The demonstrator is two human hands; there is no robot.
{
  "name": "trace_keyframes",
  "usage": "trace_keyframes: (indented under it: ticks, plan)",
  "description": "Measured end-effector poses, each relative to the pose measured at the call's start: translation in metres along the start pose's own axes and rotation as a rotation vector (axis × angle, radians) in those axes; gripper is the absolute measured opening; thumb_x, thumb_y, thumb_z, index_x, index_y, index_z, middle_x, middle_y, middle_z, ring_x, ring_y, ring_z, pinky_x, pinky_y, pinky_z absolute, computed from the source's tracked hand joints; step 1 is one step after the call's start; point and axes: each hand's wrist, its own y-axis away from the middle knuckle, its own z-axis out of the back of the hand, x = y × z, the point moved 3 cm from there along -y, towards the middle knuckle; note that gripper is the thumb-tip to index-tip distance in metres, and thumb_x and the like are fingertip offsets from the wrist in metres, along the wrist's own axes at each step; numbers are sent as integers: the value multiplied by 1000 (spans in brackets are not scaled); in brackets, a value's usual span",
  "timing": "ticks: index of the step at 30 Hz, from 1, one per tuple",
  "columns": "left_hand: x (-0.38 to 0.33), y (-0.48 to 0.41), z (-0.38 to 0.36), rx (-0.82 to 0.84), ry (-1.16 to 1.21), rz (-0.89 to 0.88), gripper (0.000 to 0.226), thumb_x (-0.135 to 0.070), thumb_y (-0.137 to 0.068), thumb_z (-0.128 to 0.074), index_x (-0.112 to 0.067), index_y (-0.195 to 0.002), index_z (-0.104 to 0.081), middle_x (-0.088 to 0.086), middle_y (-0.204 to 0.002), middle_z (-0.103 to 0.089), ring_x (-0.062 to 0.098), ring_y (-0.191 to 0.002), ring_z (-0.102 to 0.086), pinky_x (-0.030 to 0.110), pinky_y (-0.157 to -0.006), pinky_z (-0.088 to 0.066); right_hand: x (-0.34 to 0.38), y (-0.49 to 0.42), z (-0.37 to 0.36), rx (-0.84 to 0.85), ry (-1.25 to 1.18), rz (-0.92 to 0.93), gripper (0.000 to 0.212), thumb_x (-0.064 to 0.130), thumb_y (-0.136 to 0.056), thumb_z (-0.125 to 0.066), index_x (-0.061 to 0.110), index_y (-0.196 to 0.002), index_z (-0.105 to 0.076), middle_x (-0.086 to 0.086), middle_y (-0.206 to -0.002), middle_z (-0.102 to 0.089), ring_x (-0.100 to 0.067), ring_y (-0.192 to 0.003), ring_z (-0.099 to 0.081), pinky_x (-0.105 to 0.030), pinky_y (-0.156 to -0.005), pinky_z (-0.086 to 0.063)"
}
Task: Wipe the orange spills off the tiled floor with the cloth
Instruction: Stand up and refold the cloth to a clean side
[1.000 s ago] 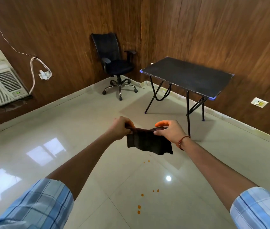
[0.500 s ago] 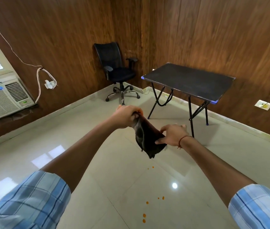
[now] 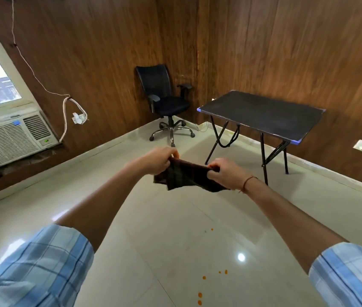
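A dark brown cloth (image 3: pixel 186 178) hangs stretched in the air between my two hands, well above the floor. My left hand (image 3: pixel 159 160) grips its left top corner and my right hand (image 3: pixel 226 173) grips its right top corner. Small orange spills (image 3: pixel 204 277) dot the glossy cream tiled floor (image 3: pixel 153 229) below and nearer to me, with more orange drops (image 3: pixel 200 298) at the bottom edge and a tiny one (image 3: pixel 212 229) further out.
A black office chair (image 3: pixel 164 103) stands in the far corner. A black folding table (image 3: pixel 262 114) stands to the right by the wood-panelled wall. A window air conditioner (image 3: pixel 11 138) and a hanging cable (image 3: pixel 69 116) are on the left wall.
The cloth was bunched and hanging from my left hand with the right hand low on it; now both hands pull it out flat between them. The camera has tilted up.
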Motion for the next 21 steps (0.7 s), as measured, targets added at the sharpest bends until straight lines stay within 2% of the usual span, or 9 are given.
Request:
trace_keyframes:
  ticks: [3, 6, 9, 11, 12, 14, 15, 18, 21]
  plan:
    - [21, 0, -30, -105, 413, 157, 26, 0, -94, -38, -13, -103, -59, 8, -95, -63, 16, -80, -62, 21, -61, -46, 1, -1, -3, 21, -68, -46, 23, 32, -94, -55, 13, -99, -66, -11, -90, -68, -25, -85, -66, -40, -79, -56]
    - [39, 4, -60, -140, 854, 259, 26, -3, -94, -36, -11, -97, -61, 10, -92, -59, 18, -82, -57, 27, -66, -48, -4, 9, -11, 66, -248, -107, 21, 31, -89, -67, 12, -98, -66, -7, -89, -67, -21, -86, -65, -29, -71, -54]
    - [46, 10, -95, -160, 1358, 404, 16, -19, -93, -49, -14, -87, -63, 10, -83, -61, 19, -74, -61, 33, -63, -53, -10, 14, -18, 65, -477, -144, 28, 22, -76, -81, 12, -98, -66, -5, -91, -68, -22, -90, -66, -27, -67, -54]
    - [47, 12, -114, -237, 1559, 476, 18, -28, -93, -56, -14, -85, -63, 9, -77, -62, 20, -70, -64, 35, -62, -54, -15, 15, -27, 145, -406, -189, 35, 21, -72, -84, 15, -101, -66, -4, -97, -68, -22, -93, -65, -28, -72, -55]
    - [48, 11, -124, -281, 1534, 490, 20, -31, -95, -57, -13, -86, -64, 8, -78, -63, 21, -72, -64, 36, -62, -55, -18, 16, -34, 218, -280, -224, 40, 24, -71, -85, 17, -105, -65, -2, -101, -68, -21, -95, -64, -28, -76, -54]
    - [48, 8, -138, -356, 1249, 480, 25, -37, -96, -54, -14, -92, -63, 8, -86, -64, 24, -81, -65, 36, -65, -56, -25, 17, -47, 327, -40, -276, 47, 31, -71, -84, 19, -112, -65, 1, -106, -68, -18, -97, -63, -27, -79, -52]
    - [46, 7, -141, -400, 1115, 462, 25, -38, -97, -52, -16, -94, -62, 7, -89, -64, 25, -85, -64, 38, -68, -57, -28, 18, -52, 356, -1, -288, 46, 36, -72, -83, 19, -110, -67, 1, -104, -68, -18, -96, -64, -27, -78, -52]
    - [41, 1, -146, -455, 1035, 425, 20, -35, -98, -49, -18, -99, -60, 6, -95, -65, 25, -92, -63, 41, -79, -55, -34, 20, -66, 400, -55, -327, 37, 53, -75, -76, 22, -94, -71, 5, -89, -71, -13, -83, -67, -24, -69, -52]
    - [39, -6, -158, -307, 1011, 407, 25, -40, -97, -52, -17, -103, -60, 4, -96, -66, 24, -94, -64, 38, -79, -56, -44, 23, -79, 402, -92, -367, 33, 55, -80, -71, 22, -83, -71, 5, -80, -71, -11, -75, -67, -25, -68, -52]
